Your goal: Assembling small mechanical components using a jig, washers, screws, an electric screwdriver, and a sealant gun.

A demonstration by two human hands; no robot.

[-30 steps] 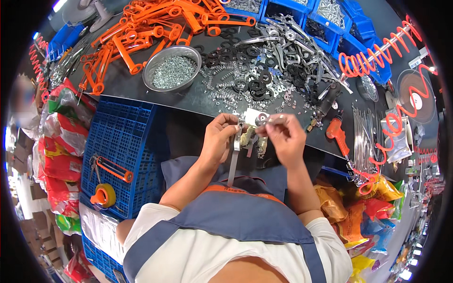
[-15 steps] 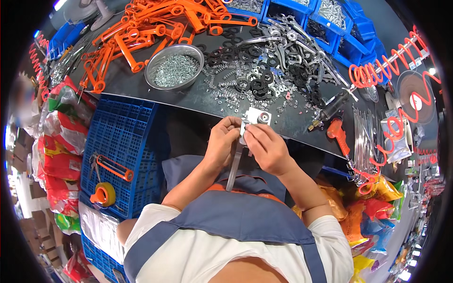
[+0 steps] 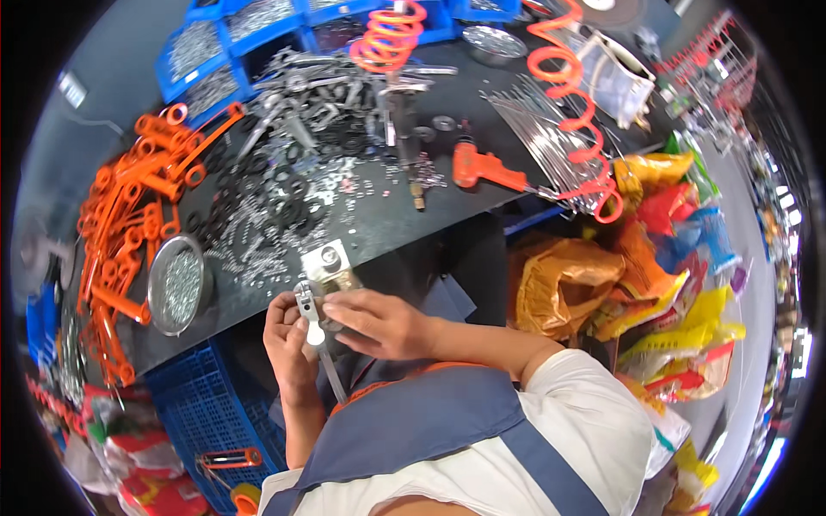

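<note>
My left hand (image 3: pixel 291 340) is closed round a small silver metal part (image 3: pixel 305 299) with a slotted, holed head, held upright near the bench's front edge. Its lower end is a pale rounded tab, and a grey flat bar (image 3: pixel 331 377) runs from beneath it toward my apron. My right hand (image 3: pixel 383 325) lies just right of the part, fingers stretched out toward it and nothing visible in them. Beyond the hands, a white block fixture (image 3: pixel 326 260) with a round dark centre sits at the bench edge. My right fingertips are close to its lower side.
Orange handles (image 3: pixel 129 224) are piled left, beside a metal bowl (image 3: pixel 181 284) of small parts. Loose black rings, springs and silver levers (image 3: pixel 301 103) cover the bench. An orange air tool (image 3: pixel 486 166), coiled hose (image 3: pixel 564 77) and metal rods (image 3: pixel 551 129) lie right. Bags (image 3: pixel 564 275) stand below.
The view has swung to the right. My right hand has come off the silver part and its fingers have straightened; the left hand keeps holding the part.
</note>
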